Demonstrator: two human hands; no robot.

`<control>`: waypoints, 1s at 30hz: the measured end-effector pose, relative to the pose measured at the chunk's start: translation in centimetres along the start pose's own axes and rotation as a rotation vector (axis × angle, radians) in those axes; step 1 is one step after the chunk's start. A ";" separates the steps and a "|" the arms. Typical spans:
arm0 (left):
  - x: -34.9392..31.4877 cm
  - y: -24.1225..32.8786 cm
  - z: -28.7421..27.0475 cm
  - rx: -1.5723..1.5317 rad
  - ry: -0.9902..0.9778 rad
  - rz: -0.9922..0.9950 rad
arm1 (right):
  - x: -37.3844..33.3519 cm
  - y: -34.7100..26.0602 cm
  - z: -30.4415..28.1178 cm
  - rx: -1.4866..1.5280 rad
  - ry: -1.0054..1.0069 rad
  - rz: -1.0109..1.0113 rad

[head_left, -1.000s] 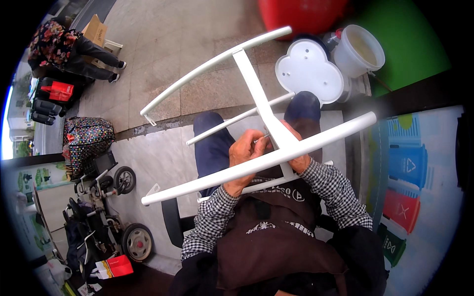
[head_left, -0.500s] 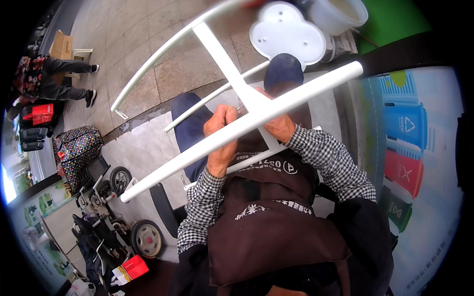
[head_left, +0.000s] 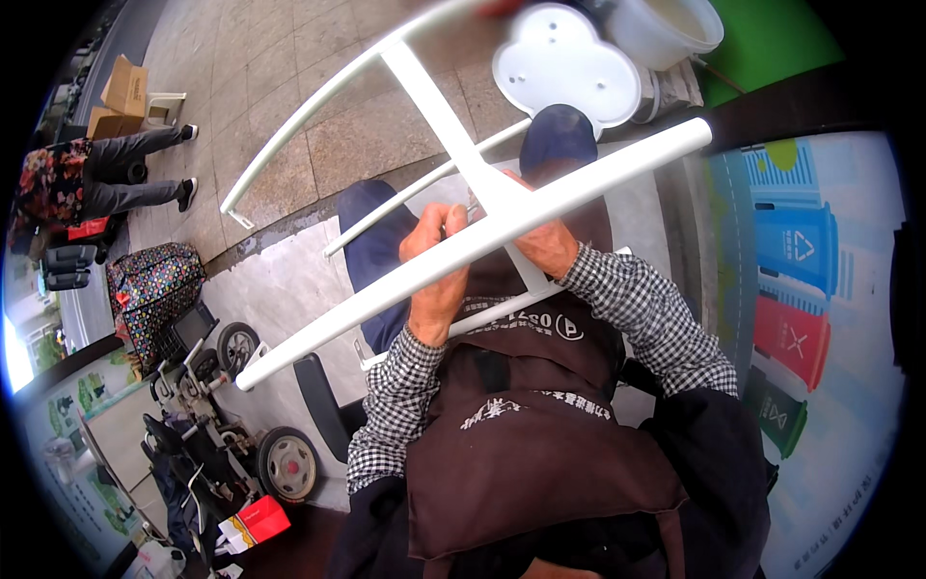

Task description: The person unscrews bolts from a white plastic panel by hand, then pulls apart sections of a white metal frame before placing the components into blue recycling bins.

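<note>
A white tubular metal frame point(head_left: 434, 106) lies tilted across my lap, its two long curved tubes joined by a flat crossbar. Below it are more thin white tubes point(head_left: 391, 207), partly covered by the front tube. My left hand point(head_left: 439, 289) reaches behind the front tube with thumb and fingers pinched together. A small thin greyish thing shows at those fingertips, too small to name. My right hand point(head_left: 550, 248) is closed around the frame where crossbar and front tube meet; the tube hides most of its fingers.
A white lobed seat-like panel point(head_left: 569, 72) and a white bucket point(head_left: 666, 34) are at the far right. On the left are a folded wheeled cart point(head_left: 207, 425), a patterned bag point(head_left: 154, 289), a cardboard box point(head_left: 121, 96) and a bending person point(head_left: 87, 179).
The person at the left has shifted, and more of the cardboard box shows. The whole view has moved slightly. My hands and the frame keep nearly the same pose.
</note>
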State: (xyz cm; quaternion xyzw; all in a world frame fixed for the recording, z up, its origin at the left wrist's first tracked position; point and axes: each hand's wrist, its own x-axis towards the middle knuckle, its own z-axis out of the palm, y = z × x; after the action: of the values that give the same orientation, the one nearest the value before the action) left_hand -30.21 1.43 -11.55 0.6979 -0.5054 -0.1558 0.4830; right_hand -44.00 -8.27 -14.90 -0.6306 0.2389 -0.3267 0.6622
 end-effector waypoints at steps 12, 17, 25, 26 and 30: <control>0.1 0.4 0.0 -0.015 -0.008 -0.047 | 0.1 -1.2 0.0 -0.027 0.012 -0.020; 0.0 0.4 0.1 -0.073 -0.018 -0.073 | 0.2 -1.1 0.0 -0.055 0.028 -0.049; -0.2 0.0 0.8 -0.307 -0.038 -0.125 | 0.2 -1.1 -0.1 -0.209 0.033 -0.154; -0.2 0.2 0.9 -0.377 -0.026 -0.146 | 0.2 -1.1 -0.1 -0.216 0.032 -0.147; 0.0 0.4 0.0 -0.484 -0.097 -0.346 | 0.0 -1.1 -0.1 -0.211 0.025 -0.114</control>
State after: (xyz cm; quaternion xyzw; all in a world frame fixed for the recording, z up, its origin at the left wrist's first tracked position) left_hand -30.47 1.45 -11.21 0.6299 -0.3498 -0.3848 0.5769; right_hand -44.25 -8.33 -13.84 -0.7054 0.2438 -0.3447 0.5693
